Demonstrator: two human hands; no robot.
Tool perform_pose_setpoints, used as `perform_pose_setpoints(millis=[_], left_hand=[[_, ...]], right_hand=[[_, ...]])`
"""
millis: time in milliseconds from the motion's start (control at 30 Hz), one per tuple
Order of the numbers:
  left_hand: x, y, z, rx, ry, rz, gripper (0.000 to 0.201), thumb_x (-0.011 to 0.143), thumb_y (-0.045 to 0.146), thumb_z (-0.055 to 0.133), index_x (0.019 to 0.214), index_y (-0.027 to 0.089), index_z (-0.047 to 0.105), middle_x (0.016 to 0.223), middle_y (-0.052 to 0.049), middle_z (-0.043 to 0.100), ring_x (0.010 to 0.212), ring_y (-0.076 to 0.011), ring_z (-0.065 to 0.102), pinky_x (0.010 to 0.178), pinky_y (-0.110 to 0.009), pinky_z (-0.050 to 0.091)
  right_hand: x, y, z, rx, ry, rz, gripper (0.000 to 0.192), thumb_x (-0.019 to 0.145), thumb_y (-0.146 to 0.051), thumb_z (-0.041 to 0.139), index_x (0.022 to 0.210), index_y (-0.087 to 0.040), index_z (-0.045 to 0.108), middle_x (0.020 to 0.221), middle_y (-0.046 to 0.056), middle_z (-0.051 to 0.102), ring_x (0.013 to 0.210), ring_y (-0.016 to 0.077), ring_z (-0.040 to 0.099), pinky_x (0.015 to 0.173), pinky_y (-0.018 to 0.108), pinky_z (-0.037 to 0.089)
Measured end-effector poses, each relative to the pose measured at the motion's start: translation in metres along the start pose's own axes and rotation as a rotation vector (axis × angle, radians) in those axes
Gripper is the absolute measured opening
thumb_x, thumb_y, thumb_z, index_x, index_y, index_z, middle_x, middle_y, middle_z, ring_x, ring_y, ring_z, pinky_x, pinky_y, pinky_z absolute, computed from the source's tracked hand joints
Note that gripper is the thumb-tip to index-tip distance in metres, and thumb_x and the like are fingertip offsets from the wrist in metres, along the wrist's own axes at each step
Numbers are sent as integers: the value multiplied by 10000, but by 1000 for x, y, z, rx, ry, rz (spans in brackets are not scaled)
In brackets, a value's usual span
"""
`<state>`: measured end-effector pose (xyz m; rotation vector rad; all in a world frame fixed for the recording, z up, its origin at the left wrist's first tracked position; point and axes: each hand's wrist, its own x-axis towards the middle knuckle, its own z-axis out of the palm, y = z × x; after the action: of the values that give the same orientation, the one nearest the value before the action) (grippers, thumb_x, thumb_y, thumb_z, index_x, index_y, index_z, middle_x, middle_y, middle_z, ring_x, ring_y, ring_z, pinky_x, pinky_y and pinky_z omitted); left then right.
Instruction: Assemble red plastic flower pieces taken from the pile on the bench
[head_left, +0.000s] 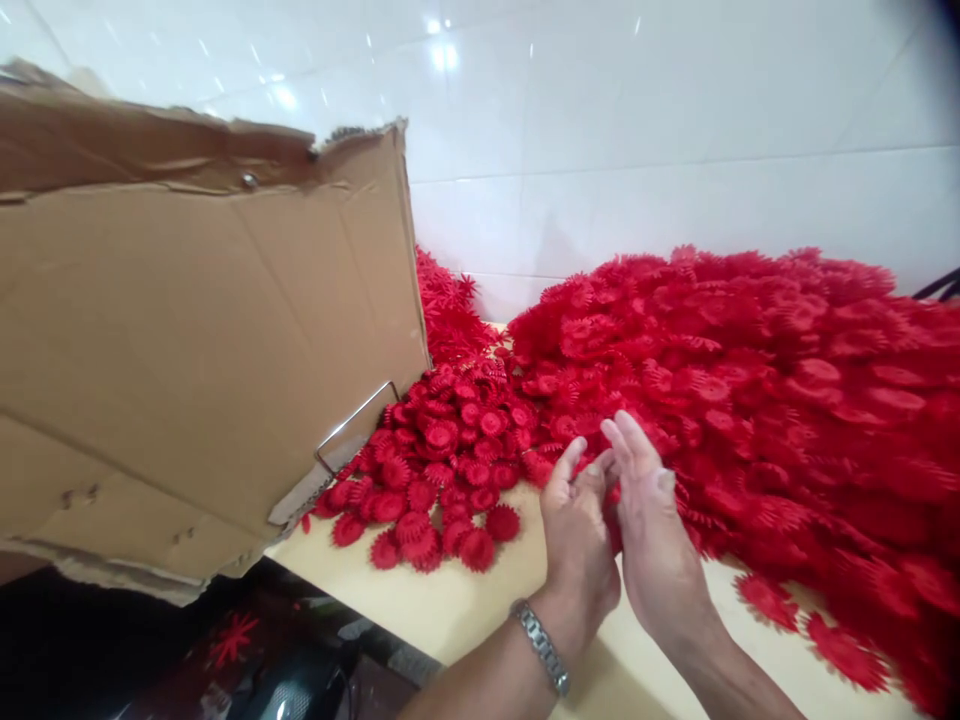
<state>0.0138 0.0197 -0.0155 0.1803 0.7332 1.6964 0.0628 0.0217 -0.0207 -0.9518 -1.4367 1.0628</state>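
Two hands pressed together over small red plastic spiky flower pieces at the foot of a big heap.

The left hand (576,535) and right hand (654,530) meet palm to palm with fingers loosely curled; a red piece (611,497) seems pinched between them, though mostly hidden. These parts look light, springy and snag-prone, best taken by the rim. The large heap (750,380) lies just beyond and right of the hands; a flatter scatter (439,470) spreads left toward the worktop's (465,610) front edge, beside a torn cardboard box (195,350).
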Motion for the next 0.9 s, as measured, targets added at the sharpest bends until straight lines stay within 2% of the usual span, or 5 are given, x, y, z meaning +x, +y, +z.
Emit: perform_pose_setpoints(millis=[167, 300, 400, 600, 900], left_hand=[[2, 1, 3, 20, -4, 95, 328, 823, 267, 552, 1130, 155, 558, 1034, -118, 682, 1088, -233, 566, 988, -380, 384], [-3, -3, 9, 7, -45, 155, 413, 865, 420, 443, 1252, 286, 496, 1424, 18, 374, 1315, -153, 284, 1078, -275, 227], [-1, -1, 9, -34, -105, 153, 450, 877, 447, 392, 1314, 340, 398, 1465, 94, 256, 1340, -114, 201, 1086, -251, 189], [0, 9, 8, -88, -254, 82, 436, 894, 461, 305, 1305, 357, 405, 1453, 95, 283, 1329, -124, 238, 1088, -277, 193], [1, 9, 4, 7, -365, -101, 514, 848, 576, 288, 1285, 356, 444, 1412, 8, 396, 1294, -230, 331, 1056, -415, 262]], right_hand=[[21, -6, -7, -198, -81, -166, 500, 877, -532, 331, 1286, -270, 449, 1379, 37, 419, 1312, 226, 302, 1101, 479, 189], [33, 8, 0, -218, -159, 13, 530, 892, -533, 260, 1358, -292, 340, 1463, -13, 267, 1362, 196, 170, 1117, 483, 97], [26, 12, 6, -184, -217, 101, 535, 891, -547, 221, 1375, -328, 289, 1476, -58, 208, 1364, 176, 153, 1122, 450, 112], [7, 4, 5, -187, -150, 0, 493, 911, -493, 204, 1375, -344, 283, 1478, -93, 188, 1369, 151, 113, 1133, 384, 81], [-3, 5, 0, -247, -149, -95, 522, 908, -497, 192, 1409, -360, 140, 1496, -104, 77, 1378, 207, 10, 1112, 504, 22]])
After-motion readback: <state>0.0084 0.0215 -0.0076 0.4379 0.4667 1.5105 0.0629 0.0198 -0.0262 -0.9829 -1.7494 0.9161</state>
